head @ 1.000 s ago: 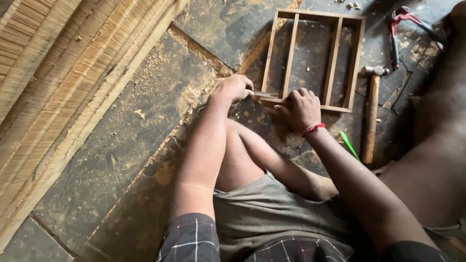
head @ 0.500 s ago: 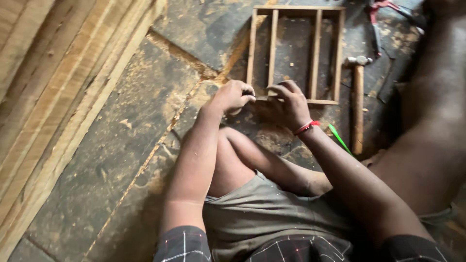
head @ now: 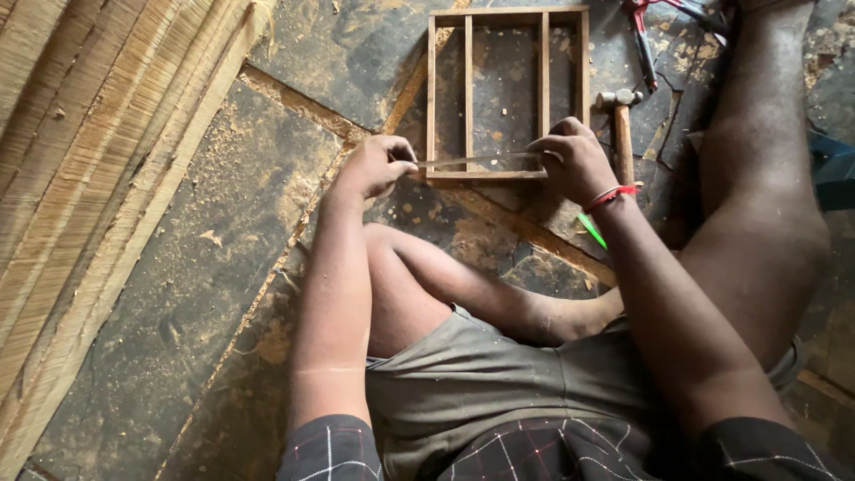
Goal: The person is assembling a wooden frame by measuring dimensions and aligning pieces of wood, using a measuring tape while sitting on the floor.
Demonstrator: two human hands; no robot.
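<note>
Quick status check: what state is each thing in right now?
Frame: flat on the floor, slats in place.
Strip: pinched at both ends, lying along the frame's near rail.
Left hand: pinching the strip.
Right hand: pinching the strip.
Hammer: lying unused.
Pliers: lying unused.

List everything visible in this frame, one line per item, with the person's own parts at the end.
Rectangular wooden frame with inner slats: one, brown, on the floor ahead of the hands.
Thin pale wooden strip: one, held level between both hands over the frame's near rail.
Hammer with wooden handle: one, metal head, right of the frame.
Red-handled pliers: one, top right.
Green stick: one, under the right wrist.
Stacked pale wooden boards: several, along the left.
Dark stone floor: dusted with sawdust.
Left hand: pinches the strip's left end.
Right hand: red wristband, pinches the right end.
</note>
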